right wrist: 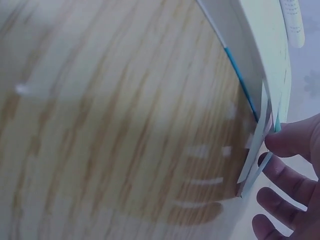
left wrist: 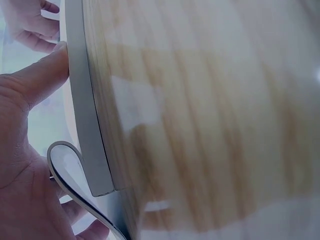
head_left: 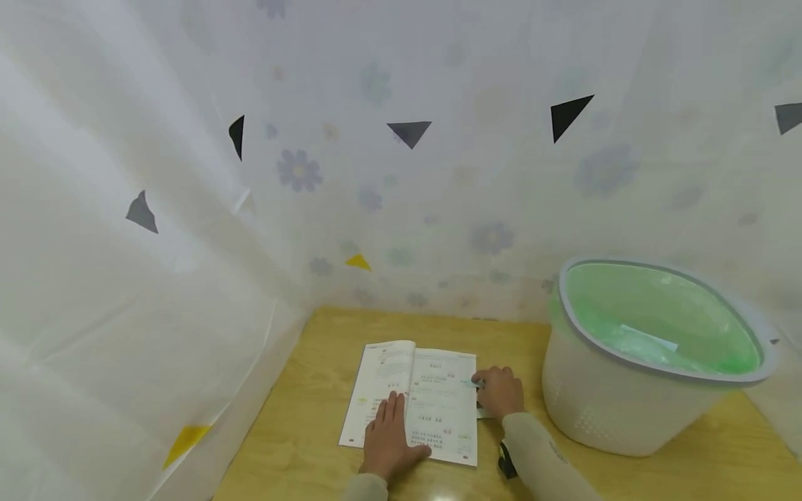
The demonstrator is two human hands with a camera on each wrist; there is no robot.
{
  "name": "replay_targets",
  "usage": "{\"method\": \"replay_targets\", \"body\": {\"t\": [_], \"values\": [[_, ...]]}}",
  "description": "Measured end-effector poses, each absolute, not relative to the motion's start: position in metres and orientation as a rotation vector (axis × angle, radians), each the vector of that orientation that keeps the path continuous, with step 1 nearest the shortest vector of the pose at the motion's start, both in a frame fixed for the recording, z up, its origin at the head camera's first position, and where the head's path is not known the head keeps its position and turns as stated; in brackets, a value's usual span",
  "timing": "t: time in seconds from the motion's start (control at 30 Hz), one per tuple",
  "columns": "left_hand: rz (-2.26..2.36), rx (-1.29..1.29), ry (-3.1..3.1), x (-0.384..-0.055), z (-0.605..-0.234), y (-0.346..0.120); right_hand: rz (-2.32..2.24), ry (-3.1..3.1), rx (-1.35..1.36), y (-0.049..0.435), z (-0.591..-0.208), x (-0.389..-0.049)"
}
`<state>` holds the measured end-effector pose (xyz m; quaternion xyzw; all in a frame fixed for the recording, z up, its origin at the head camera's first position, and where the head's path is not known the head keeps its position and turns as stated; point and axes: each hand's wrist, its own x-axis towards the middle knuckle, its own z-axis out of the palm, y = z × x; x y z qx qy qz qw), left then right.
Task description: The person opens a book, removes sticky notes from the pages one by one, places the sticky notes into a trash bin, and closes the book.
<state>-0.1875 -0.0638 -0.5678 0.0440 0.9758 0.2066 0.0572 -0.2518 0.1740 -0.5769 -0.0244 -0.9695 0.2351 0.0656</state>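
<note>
An open book [head_left: 441,400] with printed pages lies on the wooden table. My left hand [head_left: 390,438] rests across the lower part of the book near its spine, fingers extended over the left page and thumb out on the right page. In the left wrist view the near edge of a page [left wrist: 65,175] curls up beside that hand. At the book's right edge, my right hand [head_left: 501,391] pinches a thin pale strip [right wrist: 257,175] between thumb and forefinger. A small teal piece [head_left: 468,383] shows at its fingertips. The strip's exact kind is unclear.
A tall white and pale-green plastic basket [head_left: 617,407] stands to the right of my right forearm, with a pale object inside. The wooden table [head_left: 288,424] meets a patterned white curtain [head_left: 432,209] behind and at the left. A black strap [head_left: 507,460] is by my right wrist.
</note>
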Motion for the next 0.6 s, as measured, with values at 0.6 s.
{"method": "replay_targets", "body": {"t": [0.6], "values": [[0.658, 0.145, 2.984, -0.204, -0.553, -0.064, 0.567, -2.851, 0.085, 0.183, -0.560, -0.279]]}}
